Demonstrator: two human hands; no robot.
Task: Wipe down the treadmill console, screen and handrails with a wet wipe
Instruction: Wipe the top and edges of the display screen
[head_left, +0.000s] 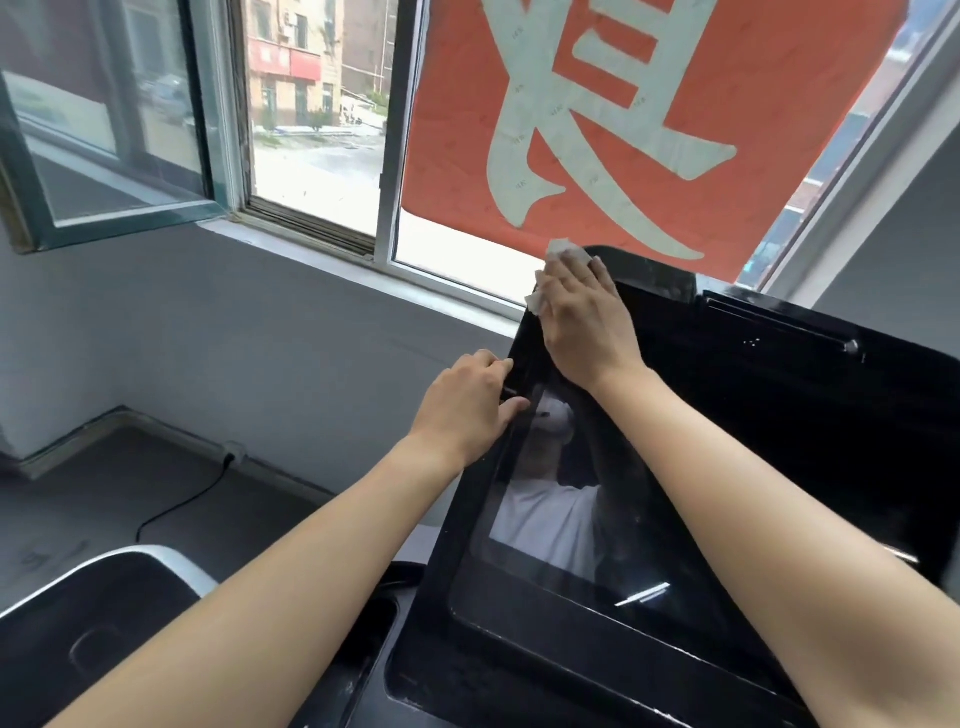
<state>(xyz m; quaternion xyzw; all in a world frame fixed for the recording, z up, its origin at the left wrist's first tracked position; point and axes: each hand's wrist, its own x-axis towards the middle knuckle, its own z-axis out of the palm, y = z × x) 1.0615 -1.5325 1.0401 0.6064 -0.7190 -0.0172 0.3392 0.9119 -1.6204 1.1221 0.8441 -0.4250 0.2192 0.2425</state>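
Street-facing gym-type room: black glossy treadmill console (779, 415) with dark glass screen (566, 499), plain grey wall (260, 338), black power cable (176, 506) on grey floor (93, 493), aluminium-framed window (387, 156) bearing red sign with white character (753, 78).

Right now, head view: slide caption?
The right hand presses a wet wipe onto the top corner of the screen; left hand holds its left edge.

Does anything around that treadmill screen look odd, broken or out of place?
Nothing broken or spilled. The screen is dark, only showing reflections. A few pale specks dot the console top, right of the right hand pressing the wipe.
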